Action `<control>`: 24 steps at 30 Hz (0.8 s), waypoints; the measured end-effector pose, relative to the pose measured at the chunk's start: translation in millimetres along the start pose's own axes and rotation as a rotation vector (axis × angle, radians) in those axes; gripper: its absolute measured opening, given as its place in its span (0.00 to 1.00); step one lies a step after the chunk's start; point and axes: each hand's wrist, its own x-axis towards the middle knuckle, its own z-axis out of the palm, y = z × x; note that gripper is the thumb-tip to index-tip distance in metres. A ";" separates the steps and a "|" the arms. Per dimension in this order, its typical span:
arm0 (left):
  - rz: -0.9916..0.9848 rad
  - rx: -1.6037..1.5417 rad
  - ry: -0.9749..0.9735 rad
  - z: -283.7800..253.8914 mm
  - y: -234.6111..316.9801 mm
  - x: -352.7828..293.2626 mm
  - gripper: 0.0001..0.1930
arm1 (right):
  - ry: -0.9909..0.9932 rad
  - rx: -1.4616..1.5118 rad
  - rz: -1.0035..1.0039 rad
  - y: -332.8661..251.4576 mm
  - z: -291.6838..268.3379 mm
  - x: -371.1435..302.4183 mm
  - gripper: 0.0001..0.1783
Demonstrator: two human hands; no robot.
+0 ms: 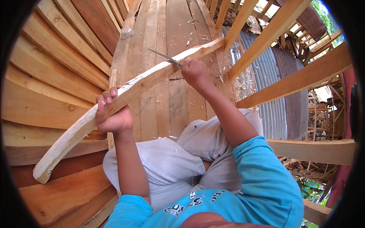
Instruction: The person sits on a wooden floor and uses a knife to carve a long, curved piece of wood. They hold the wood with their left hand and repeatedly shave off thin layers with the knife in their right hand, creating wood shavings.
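Note:
A long, roughly squared wooden beam (146, 80) slants across in front of me, its near-left end low and its far end up by the railing. Its upper face is pale and freshly cut. My left hand (115, 116) is closed around the beam left of its middle, fingertips over the far edge. In my right hand (195, 71) is a knife (164, 55), gripped in a fist; the blade points up and left across the beam's top. The knife's handle is mostly hidden by my fingers.
I sit cross-legged on a plank floor (167, 102) scattered with wood shavings. A plank wall (57, 98) rises at the left. Wooden railing bars (289, 79) stand at the right, with corrugated metal sheets (275, 95) beyond. A small clear plastic container (127, 33) lies by the wall.

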 end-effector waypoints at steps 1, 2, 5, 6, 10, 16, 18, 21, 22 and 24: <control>0.000 0.003 0.001 0.2 -0.3 0.0 0.08 | 0.040 -0.025 -0.002 0.4 2.3 -0.9 0.29; -0.001 0.005 0.002 0.3 -0.9 -0.1 0.08 | 0.081 -0.051 -0.004 0.8 4.6 -2.1 0.28; -0.009 -0.014 0.012 0.6 -2.8 0.1 0.08 | 0.164 -0.050 0.012 0.0 11.5 -7.0 0.29; 0.002 -0.006 0.013 -2.3 0.1 -0.4 0.08 | 0.123 -0.053 -0.012 -13.5 8.6 -15.9 0.29; 0.023 -0.008 0.012 -4.2 -0.3 -0.2 0.08 | -0.047 -0.077 -0.084 -54.2 -3.6 -41.8 0.30; 0.010 -0.015 0.033 -0.8 -4.0 0.7 0.09 | 0.155 0.008 0.203 49.4 0.9 21.6 0.31; 0.016 -0.029 0.036 3.8 -7.1 1.3 0.09 | 0.221 0.047 0.191 62.0 3.0 25.8 0.31; 0.033 -0.010 0.072 -2.2 -2.1 -0.9 0.09 | 0.061 0.013 0.075 -6.6 15.4 -14.6 0.30; 0.025 -0.013 0.071 -0.4 -2.4 -1.0 0.09 | 0.027 0.021 0.022 -21.6 16.8 -26.6 0.30; 0.016 -0.010 0.063 -0.4 -0.4 -1.3 0.09 | 0.092 0.002 -0.075 -21.3 23.5 -29.9 0.30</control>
